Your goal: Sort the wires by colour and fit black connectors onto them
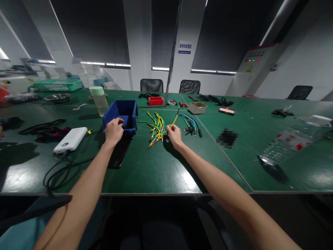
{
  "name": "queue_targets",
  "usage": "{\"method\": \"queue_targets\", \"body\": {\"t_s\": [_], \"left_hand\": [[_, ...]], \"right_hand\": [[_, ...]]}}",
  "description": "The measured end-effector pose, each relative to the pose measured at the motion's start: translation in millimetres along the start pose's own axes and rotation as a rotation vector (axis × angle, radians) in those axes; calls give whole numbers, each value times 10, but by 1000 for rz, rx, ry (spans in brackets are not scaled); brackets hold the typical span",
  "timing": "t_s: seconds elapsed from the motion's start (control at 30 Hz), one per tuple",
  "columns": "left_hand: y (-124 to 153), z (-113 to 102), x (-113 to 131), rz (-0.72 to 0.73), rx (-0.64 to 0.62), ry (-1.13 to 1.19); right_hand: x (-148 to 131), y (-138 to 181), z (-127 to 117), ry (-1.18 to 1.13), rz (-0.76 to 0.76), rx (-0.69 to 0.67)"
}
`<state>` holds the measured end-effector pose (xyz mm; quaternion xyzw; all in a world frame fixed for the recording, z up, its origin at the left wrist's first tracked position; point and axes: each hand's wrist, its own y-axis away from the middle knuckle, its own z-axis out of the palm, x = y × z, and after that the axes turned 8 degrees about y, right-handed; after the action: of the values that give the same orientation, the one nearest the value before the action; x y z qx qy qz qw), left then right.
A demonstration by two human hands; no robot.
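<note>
My left hand is at the front of a blue plastic bin, its fingers curled in over the near wall. What lies between those fingertips, if anything, is hidden. My right hand pinches a yellow-green wire that stands tilted upward with a dark tip. Just left of that hand is a loose pile of yellow-green wires, with metal lugs showing at their near ends. Beyond the right hand lies a bunch of blue and green wires with dark ends.
Left of the bin stand a bottle with a green cap and a white power bank with a black cable. A dark phone-like slab lies under my left forearm. Behind are a red tray and a small carton. A plastic bottle is at right.
</note>
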<state>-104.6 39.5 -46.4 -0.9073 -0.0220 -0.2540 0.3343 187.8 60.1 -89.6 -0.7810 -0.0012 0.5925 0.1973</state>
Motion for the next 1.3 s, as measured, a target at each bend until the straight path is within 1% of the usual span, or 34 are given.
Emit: {"method": "queue_targets", "body": {"t_s": [0.17,0.33,0.43,0.6,0.73,0.83,0.93,1.0,1.13,1.23,1.3], "left_hand": [[-2,-11,-2,57,-3,53],[32,-36,62,44,84,107],[44,-28,101,40,111,145],[45,23,123,-32,124,319],[53,53,130,-41,123,438],[73,50,168,-26,113,417],[103,48,232,35,142,362],[127,65,274,59,140,372],[171,152,326,56,108,527],[182,204,343,50,118,658],[177,208,354,30,122,694]], "right_hand": [[2,1,-8,1,2,7],[40,-23,1,-4,12,9],[82,-47,16,-4,12,8],[114,-67,31,-5,0,-1],[100,-64,35,-19,11,-22],[90,-60,31,-9,-1,-20],[84,-58,22,-4,3,-12],[78,-55,17,-5,9,-8],[66,-42,6,-1,17,-14],[65,-39,2,-4,18,-20],[72,-44,6,-19,19,-21]]}}
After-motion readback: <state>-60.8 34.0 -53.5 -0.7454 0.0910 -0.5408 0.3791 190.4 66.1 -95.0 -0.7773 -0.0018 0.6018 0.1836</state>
